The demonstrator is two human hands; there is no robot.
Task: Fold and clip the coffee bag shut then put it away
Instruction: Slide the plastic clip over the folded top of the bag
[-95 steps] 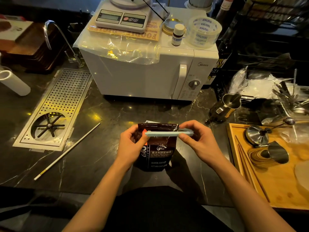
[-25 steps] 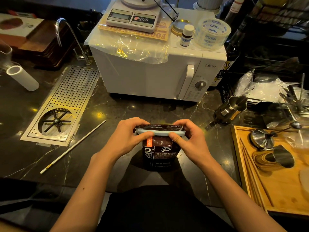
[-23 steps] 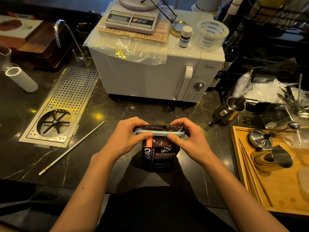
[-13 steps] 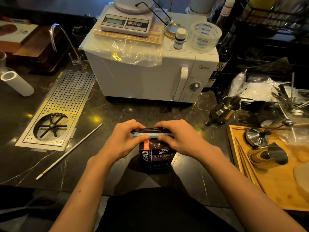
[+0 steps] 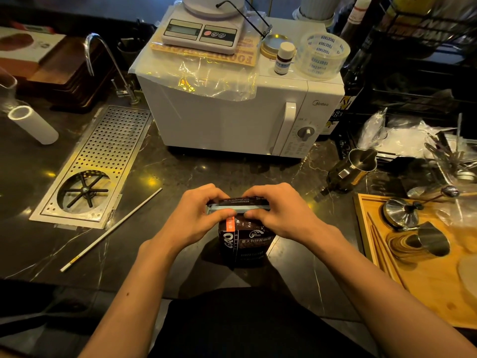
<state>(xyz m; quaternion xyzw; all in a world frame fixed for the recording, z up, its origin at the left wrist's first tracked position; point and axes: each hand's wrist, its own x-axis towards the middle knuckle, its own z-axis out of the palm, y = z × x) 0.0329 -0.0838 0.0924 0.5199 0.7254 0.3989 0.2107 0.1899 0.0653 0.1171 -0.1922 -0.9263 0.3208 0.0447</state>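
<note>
clip (image 5: 238,209) ends — under fingers (image 5: 206,202)

A white microwave (image 5: 232,117) stands beyond the fingers; a thin white stick (image 5: 111,229) lies to their left.

Coffee bag (image 5: 244,240) upright on dark counter (image 5: 180,174) before microwave (image 5: 232,120), top folded, pale clip (image 5: 238,209) lying across fold; left hand (image 5: 196,218) and right hand (image 5: 281,215) pinch clip ends, thumbs on near side.
</note>
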